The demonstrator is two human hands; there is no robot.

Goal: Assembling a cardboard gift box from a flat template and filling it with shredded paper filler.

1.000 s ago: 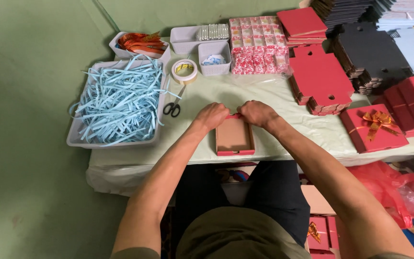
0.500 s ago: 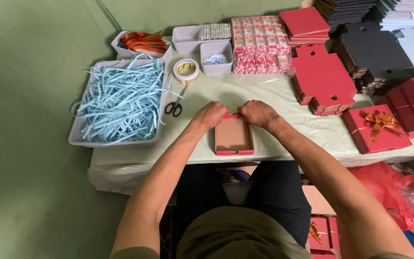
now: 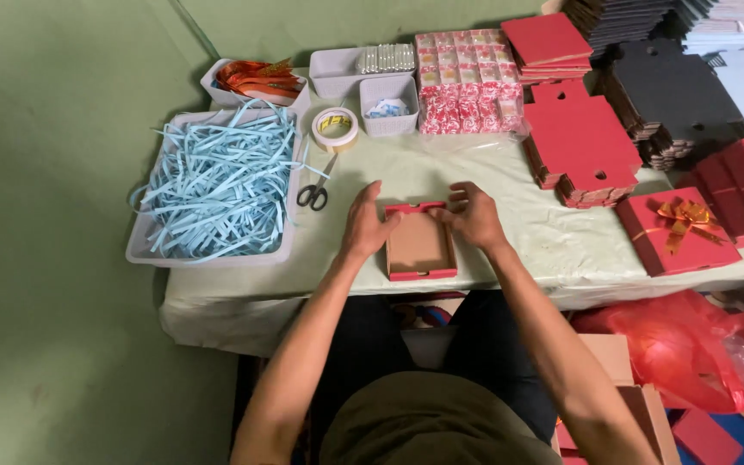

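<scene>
Open red box tray point(image 3: 421, 245) between both hands' spread grips, left hand point(image 3: 367, 226), right hand point(image 3: 474, 215) touching its sides.

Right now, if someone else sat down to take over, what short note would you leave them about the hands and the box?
Left hand: open, resting against the left wall of the small red box.
Right hand: fingers on the box's far right corner.
The box sits open at the table's near edge, walls up, brown inside, nothing in it.
Blue paper shreds fill the tray on the left; scissors and tape roll lie beside it.
A finished box with a gold bow lies to the right.
</scene>
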